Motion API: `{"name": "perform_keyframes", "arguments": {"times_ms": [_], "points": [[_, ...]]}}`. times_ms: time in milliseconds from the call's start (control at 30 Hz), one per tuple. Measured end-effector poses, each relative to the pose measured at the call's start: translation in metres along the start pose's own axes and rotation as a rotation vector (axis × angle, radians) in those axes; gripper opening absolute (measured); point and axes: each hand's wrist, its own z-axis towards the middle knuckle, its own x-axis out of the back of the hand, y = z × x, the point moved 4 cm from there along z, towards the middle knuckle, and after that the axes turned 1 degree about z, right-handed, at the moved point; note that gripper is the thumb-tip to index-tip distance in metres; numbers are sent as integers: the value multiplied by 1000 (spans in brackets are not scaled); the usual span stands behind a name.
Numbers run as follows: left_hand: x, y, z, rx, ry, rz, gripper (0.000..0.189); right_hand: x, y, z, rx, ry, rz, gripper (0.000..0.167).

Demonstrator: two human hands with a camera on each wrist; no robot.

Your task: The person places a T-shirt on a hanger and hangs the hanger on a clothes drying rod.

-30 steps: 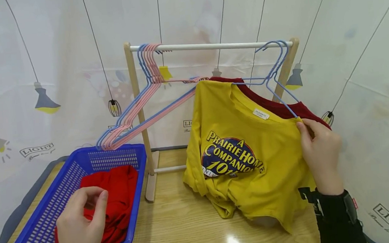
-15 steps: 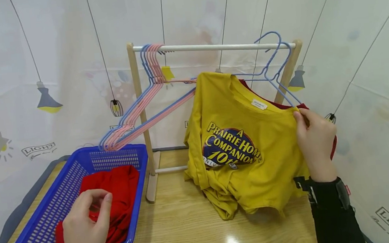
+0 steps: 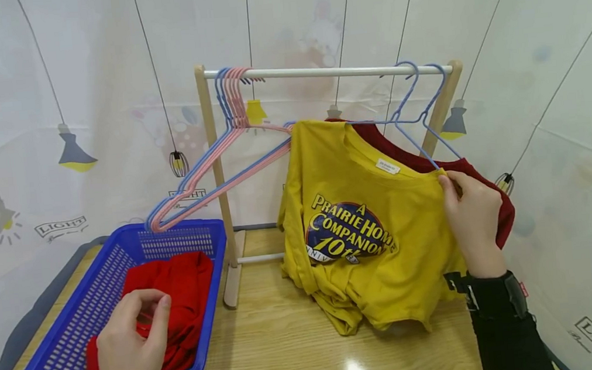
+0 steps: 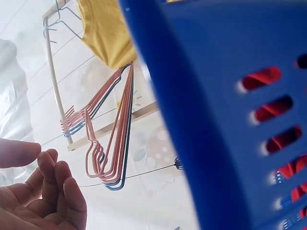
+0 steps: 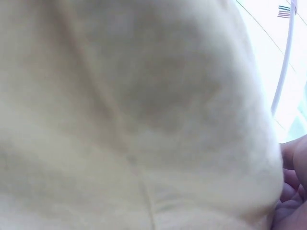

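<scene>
My right hand (image 3: 474, 216) pinches the shoulder of a yellow T-shirt (image 3: 349, 221) with printed lettering. A blue hanger (image 3: 401, 114) runs inside its neck, and the hanger's hook is at the white rod. Whether the hook bears on the rod cannot be told. Behind it, a dark red shirt (image 3: 505, 219) hangs on a second blue hanger (image 3: 437, 99). My left hand (image 3: 135, 340) is loosely curled with nothing in it, in front of the blue basket (image 3: 213, 315). In the right wrist view, blurred yellow cloth (image 5: 144, 120) covers most of the picture.
The clothes rack (image 3: 328, 70) has wooden posts and a white rod. Several pink and blue hangers (image 3: 230, 102) are bunched at its left end, reaching over the basket. Red cloth (image 3: 188, 282) lies in the basket. The wooden table (image 3: 284, 350) extends in front.
My right hand moved slightly left with the yellow T-shirt. The hanger's hook, raised above the rod half a second ago, has come down to rod level. My left hand stays nearly still.
</scene>
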Motion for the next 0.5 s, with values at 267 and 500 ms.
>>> {"name": "perform_keyframes", "arguments": {"times_ms": [267, 500], "points": [[0, 2, -1, -17, 15, -15, 5, 0, 6, -3, 1, -9, -25, 28], [0, 0, -1, -6, 15, -11, 5, 1, 9, -4, -18, -8, -9, 29]]}}
